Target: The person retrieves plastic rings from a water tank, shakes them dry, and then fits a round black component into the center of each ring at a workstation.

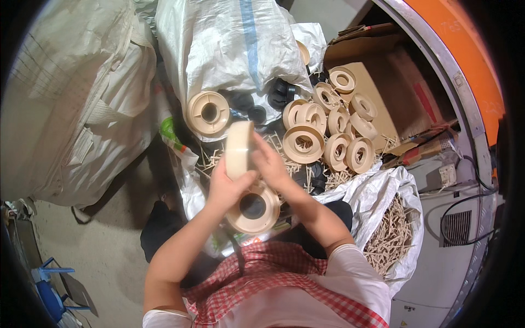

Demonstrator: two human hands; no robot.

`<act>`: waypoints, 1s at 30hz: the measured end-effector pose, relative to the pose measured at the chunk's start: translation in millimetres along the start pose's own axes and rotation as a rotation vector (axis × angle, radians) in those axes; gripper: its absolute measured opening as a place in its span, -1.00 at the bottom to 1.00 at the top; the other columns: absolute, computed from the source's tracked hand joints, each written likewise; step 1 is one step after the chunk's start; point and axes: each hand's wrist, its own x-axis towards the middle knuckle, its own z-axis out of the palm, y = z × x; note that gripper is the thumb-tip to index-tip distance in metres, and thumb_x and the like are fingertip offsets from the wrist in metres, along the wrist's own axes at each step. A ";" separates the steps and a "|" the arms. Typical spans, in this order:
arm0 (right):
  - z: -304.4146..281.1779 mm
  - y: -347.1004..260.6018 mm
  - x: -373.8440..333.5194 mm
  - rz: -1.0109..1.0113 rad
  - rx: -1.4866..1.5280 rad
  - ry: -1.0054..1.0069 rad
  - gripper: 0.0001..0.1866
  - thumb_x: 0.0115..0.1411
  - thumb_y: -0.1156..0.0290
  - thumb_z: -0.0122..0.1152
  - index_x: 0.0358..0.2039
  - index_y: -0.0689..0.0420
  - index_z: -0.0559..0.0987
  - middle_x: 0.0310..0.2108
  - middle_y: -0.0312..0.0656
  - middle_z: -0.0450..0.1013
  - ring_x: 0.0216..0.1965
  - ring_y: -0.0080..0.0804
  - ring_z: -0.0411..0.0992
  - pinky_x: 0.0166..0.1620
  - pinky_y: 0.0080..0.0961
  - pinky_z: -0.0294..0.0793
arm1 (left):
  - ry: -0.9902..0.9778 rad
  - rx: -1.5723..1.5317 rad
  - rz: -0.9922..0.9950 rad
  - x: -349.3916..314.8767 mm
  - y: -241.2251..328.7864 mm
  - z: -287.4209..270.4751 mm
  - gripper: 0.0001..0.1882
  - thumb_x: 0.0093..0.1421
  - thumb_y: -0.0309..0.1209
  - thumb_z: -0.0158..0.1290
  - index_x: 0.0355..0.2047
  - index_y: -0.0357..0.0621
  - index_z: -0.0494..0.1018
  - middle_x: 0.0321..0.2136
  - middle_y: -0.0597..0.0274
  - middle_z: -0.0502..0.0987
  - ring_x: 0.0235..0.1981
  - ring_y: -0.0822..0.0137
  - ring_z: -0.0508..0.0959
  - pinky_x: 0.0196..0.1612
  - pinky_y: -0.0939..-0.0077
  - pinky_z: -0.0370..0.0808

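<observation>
My left hand is closed round the lower edge of a beige round plastic part, which stands on edge with its rim toward me. My right hand is against its right side, fingers bent onto it; some fingertips are blurred or hidden behind the rim. Just below my hands, near my lap, lies another beige flanged ring with a round centre hole. A third beige flanged ring leans on the white sack beyond my left hand.
Several beige rings are heaped at the right, by an open cardboard box. Black plastic parts and thin beige sticks lie among them. A white sack of sticks stands right; large woven sacks stand ahead and left. A blue stool is lower left.
</observation>
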 end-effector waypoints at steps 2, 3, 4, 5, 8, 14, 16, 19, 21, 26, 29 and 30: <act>-5.8 -23.2 -3.6 0.267 0.334 -0.108 -0.44 0.18 0.35 0.12 0.16 0.21 0.22 -0.06 0.04 0.35 -0.05 -0.22 0.36 0.02 -0.39 0.33 | -0.086 0.424 0.145 0.6 1.3 -2.6 -0.42 -0.01 -0.40 0.23 0.01 -0.24 0.28 -0.18 0.28 0.47 -0.18 0.48 0.46 -0.14 0.58 0.44; -13.3 -31.2 -7.0 0.262 0.324 -0.156 -0.31 0.06 0.38 0.24 0.18 0.17 0.17 -0.01 0.09 0.28 0.02 -0.12 0.30 0.09 -0.32 0.27 | -0.118 0.309 0.028 1.7 5.4 -3.2 -0.44 0.00 -0.39 0.22 0.01 -0.24 0.29 -0.18 0.29 0.47 -0.18 0.48 0.46 -0.14 0.58 0.44; -22.0 -31.9 -13.9 0.056 0.009 -0.197 -0.30 0.00 0.40 0.28 0.15 0.17 0.21 0.01 0.08 0.26 0.04 -0.09 0.28 0.11 -0.31 0.25 | -0.155 0.190 -0.085 3.9 9.0 -2.8 -0.46 0.02 -0.38 0.21 0.00 -0.23 0.30 -0.18 0.29 0.46 -0.18 0.48 0.46 -0.13 0.58 0.44; -29.3 -29.2 -23.9 -0.148 -0.302 -0.239 -0.29 -0.06 0.42 0.32 0.12 0.17 0.24 0.03 0.08 0.23 0.06 -0.06 0.25 0.13 -0.29 0.23 | -0.192 0.061 -0.167 7.8 7.7 -5.9 -0.48 0.03 -0.38 0.20 0.00 -0.22 0.30 -0.19 0.29 0.47 -0.19 0.48 0.47 -0.16 0.58 0.45; -48.3 -33.1 -29.8 -0.511 -0.694 -0.386 -0.30 -0.23 0.45 0.40 0.00 0.16 0.36 0.05 0.05 0.17 0.10 -0.02 0.19 0.14 -0.25 0.21 | -0.271 -0.134 -0.289 12.6 8.9 -5.4 -0.51 0.05 -0.40 0.18 -0.01 -0.19 0.32 -0.25 0.29 0.48 -0.28 0.50 0.48 -0.23 0.59 0.47; -55.9 -33.2 -10.7 0.547 0.281 -0.367 -0.23 0.02 0.28 0.31 0.18 0.14 0.12 0.04 0.05 0.24 -0.06 -0.23 0.37 -0.09 -0.42 0.45 | -0.234 0.106 -0.092 7.2 2.3 5.8 -0.41 0.04 -0.39 0.19 0.07 -0.22 0.24 -0.32 0.29 0.48 -0.39 0.51 0.50 -0.50 0.64 0.50; -56.4 -30.6 -15.7 0.620 0.414 -0.344 -0.18 0.10 0.25 0.25 0.24 0.16 0.00 0.08 0.07 0.21 -0.11 -0.27 0.42 -0.19 -0.51 0.52 | -0.207 0.125 -0.045 6.6 0.2 3.9 -0.40 0.04 -0.39 0.19 0.08 -0.21 0.23 -0.31 0.28 0.48 -0.37 0.50 0.51 -0.46 0.61 0.52; -46.6 -39.1 -30.2 0.238 0.115 -0.304 -0.23 -0.01 0.37 0.32 0.18 0.14 0.14 0.14 0.04 0.17 0.01 -0.09 0.37 -0.05 -0.30 0.47 | -0.229 0.180 -0.147 2.5 10.4 7.8 -0.42 0.06 -0.38 0.17 0.08 -0.22 0.24 -0.26 0.25 0.47 -0.31 0.49 0.50 -0.35 0.57 0.52; -53.2 -25.6 -29.9 -0.151 -0.375 -0.325 -0.26 -0.11 0.43 0.36 0.11 0.14 0.24 0.13 0.06 0.16 0.04 -0.02 0.32 0.03 -0.25 0.39 | -0.250 0.143 -0.243 7.4 11.6 3.0 -0.46 0.08 -0.38 0.15 0.05 -0.24 0.27 -0.22 0.23 0.47 -0.26 0.48 0.50 -0.25 0.55 0.51; -53.8 -16.2 -21.5 -0.803 -0.583 -0.401 -0.48 -0.21 0.54 0.33 -0.12 0.15 0.46 -0.05 0.07 0.26 0.01 0.06 0.27 0.08 -0.26 0.29 | -0.256 -0.096 -0.319 11.1 2.7 1.8 -0.58 0.14 -0.38 0.08 -0.02 -0.27 0.33 -0.20 0.22 0.48 -0.23 0.45 0.50 -0.17 0.53 0.48; -48.3 -34.5 -26.1 -0.183 -0.366 -0.398 -0.40 -0.15 0.55 0.31 -0.02 0.14 0.37 -0.04 0.05 0.28 0.01 0.03 0.30 0.02 -0.24 0.36 | -0.264 0.021 -0.252 11.0 3.3 2.8 -0.50 0.09 -0.39 0.12 0.04 -0.25 0.28 -0.20 0.23 0.48 -0.22 0.45 0.49 -0.15 0.54 0.46; -47.1 -39.8 -26.6 0.025 -0.246 -0.367 -0.39 -0.11 0.53 0.29 0.02 0.14 0.32 -0.04 0.04 0.29 0.00 -0.01 0.32 0.00 -0.24 0.38 | -0.268 0.099 -0.206 10.6 4.4 3.8 -0.48 0.08 -0.40 0.13 0.05 -0.25 0.27 -0.20 0.23 0.48 -0.22 0.45 0.48 -0.15 0.54 0.46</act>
